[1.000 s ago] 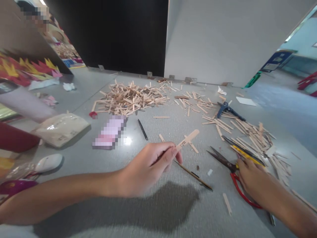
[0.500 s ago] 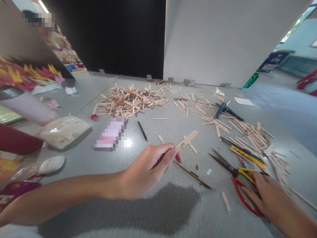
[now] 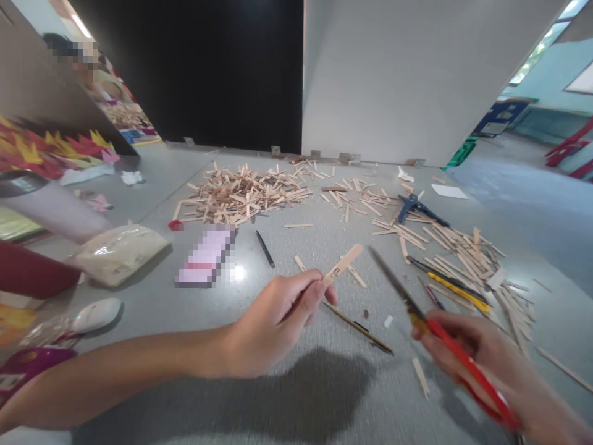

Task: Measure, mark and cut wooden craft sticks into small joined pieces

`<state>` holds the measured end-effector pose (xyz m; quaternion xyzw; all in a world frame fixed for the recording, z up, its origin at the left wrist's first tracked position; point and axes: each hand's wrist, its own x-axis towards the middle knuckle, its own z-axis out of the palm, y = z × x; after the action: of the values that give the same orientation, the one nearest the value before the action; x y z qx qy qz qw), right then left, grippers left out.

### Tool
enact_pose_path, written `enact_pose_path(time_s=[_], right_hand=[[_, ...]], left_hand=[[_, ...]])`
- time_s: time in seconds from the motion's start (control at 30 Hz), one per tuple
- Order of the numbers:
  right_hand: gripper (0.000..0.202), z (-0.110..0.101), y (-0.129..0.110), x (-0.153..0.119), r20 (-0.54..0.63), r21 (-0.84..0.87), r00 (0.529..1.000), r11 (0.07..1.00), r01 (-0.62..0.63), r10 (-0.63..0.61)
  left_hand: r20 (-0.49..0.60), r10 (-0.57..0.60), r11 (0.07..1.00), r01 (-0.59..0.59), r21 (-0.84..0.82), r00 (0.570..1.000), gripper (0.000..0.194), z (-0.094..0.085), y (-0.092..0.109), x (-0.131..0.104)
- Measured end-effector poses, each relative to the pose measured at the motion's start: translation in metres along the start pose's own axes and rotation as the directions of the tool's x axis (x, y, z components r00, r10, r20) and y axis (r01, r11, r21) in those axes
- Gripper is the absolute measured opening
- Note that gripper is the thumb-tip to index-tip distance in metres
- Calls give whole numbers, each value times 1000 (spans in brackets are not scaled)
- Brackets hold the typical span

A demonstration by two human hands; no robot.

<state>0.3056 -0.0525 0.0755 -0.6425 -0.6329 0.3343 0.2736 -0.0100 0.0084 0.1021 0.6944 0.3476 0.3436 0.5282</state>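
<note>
Between the thumb and fingers of my left hand point(image 3: 282, 318) is a flat wooden craft stick point(image 3: 345, 261), its rounded end pointing up and right. A small cut or notch shows in the stick near my fingertips. My right hand point(image 3: 482, 352) is closed around a pair of scissors point(image 3: 393, 278) with red and yellow handles, raised off the table; the dark blades point up and left towards the stick. On the table below lie a thin brown rod point(image 3: 359, 327) and a short stick piece point(image 3: 421, 377).
A large heap of craft sticks point(image 3: 241, 194) lies at the back. Blue pliers point(image 3: 419, 210), a yellow cutter knife point(image 3: 456, 290) and more sticks are on the right. A black pen point(image 3: 265, 248), a plastic packet point(image 3: 123, 252) and a white mouse point(image 3: 97, 313) are on the left. Upright panels point(image 3: 417, 74) stand behind.
My right hand has taken hold of the scissors and lifted them off the table, turning the blades towards the stick. My left hand stays almost still with the stick.
</note>
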Motion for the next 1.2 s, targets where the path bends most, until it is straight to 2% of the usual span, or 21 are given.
enact_pose_path(time_s=[0.07,0.17,0.3,0.37,0.47,0.53,0.7,0.8,1.03,1.2], right_hand=[[61,14,-18,-7,143,143,990,990,-7,-14],[68,31,-37,-11,179,238,983,971,-17,-27],[71,45,-34,-7,199,213,972,974,84,-127],[72,49,-26,-9,172,185,974,976,116,-148],[73,52,-19,-16,58,65,987,987,146,-149],[67,53,-19,-20,17,-7,985,985,172,-171],[40,53,-17,-19,75,-77,974,972,221,-216],[28,52,-12,-18,40,-165,976,962,216,-212],[37,51,-6,-17,23,-183,955,938,295,-295],[38,52,-6,-16,26,-220,960,936,276,-277]], left_hand=[[-50,20,1000,-20,1,999,38,1,-2,0],[-124,35,999,-34,14,992,39,2,-3,0],[-142,13,995,1,100,990,38,1,0,-1],[-111,-12,992,26,122,994,38,0,2,-1],[-19,-53,995,55,88,998,41,-1,4,0],[32,-58,996,56,63,998,41,-2,4,-1],[94,-43,999,40,33,995,40,-2,4,-4],[117,-40,999,39,9,992,39,-2,5,-5],[134,-43,999,39,28,990,39,-3,7,-6],[124,-59,997,53,49,991,40,-2,6,-6]])
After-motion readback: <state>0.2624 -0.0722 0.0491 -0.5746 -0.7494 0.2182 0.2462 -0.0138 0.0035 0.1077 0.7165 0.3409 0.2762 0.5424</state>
